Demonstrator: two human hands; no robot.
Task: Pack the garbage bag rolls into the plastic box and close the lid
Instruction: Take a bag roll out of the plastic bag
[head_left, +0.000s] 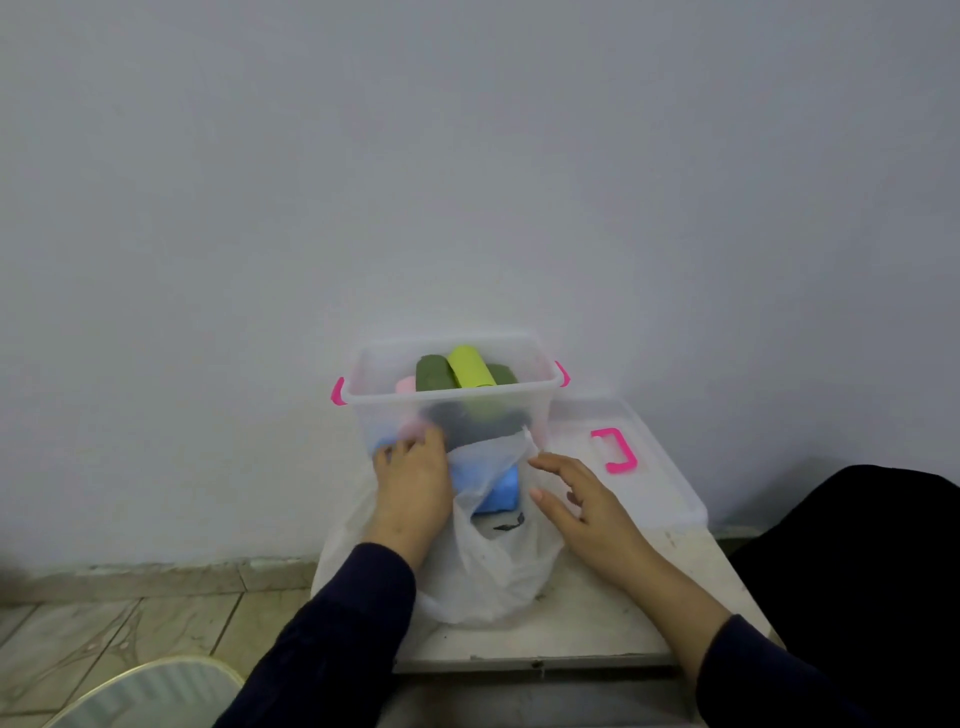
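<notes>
The blue roll (498, 491) lies in the mouth of the white bag (488, 571), just in front of the box (447, 402), long axis running nine to three. It sits at three o'clock from the left hand (413, 483), which grips the bag's edge, and at nine o'clock from the right hand (576, 501), fingers spread and empty. Both look equally near. The lid (639, 467) waits at the box's four o'clock.

My single head-worn wide-angle camera looks forward and down from close above my left hand (413, 480) and right hand (582, 501), facing the plastic box (447, 402) and the far wall (467, 156).
</notes>
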